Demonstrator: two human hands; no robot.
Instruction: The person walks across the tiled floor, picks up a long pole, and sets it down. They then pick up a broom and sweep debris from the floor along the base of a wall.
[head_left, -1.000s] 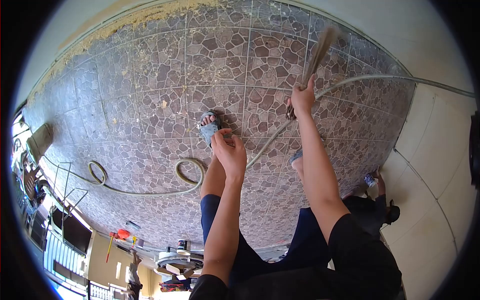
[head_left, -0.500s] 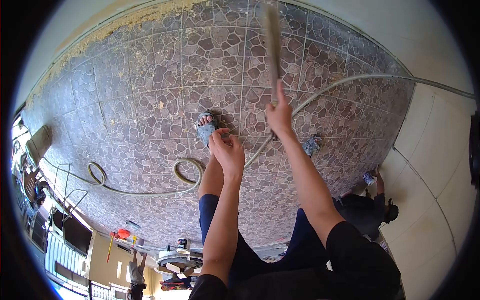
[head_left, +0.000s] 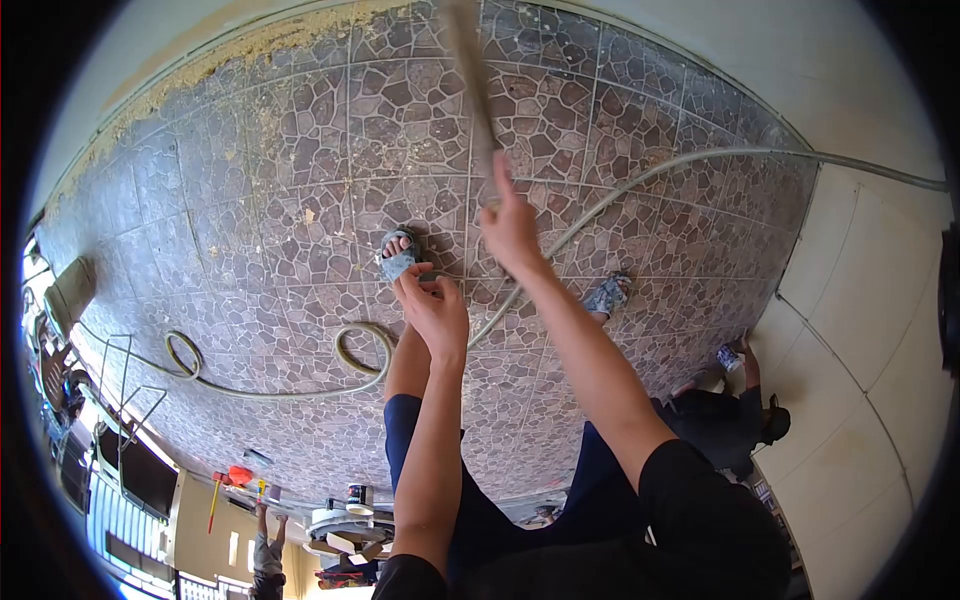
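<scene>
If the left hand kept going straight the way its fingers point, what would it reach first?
Probably the sandalled foot: the left hand points its fingertips right at it. Depth is unclear, so contact can't be confirmed.

Broom (head_left: pixel 470 80) tip motion-blurred, edge-cropped

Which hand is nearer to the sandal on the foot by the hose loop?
Left. The left hand is right beside the sandal, just below it in the view. The right hand grips a broom off to its other side, farther away.
</scene>
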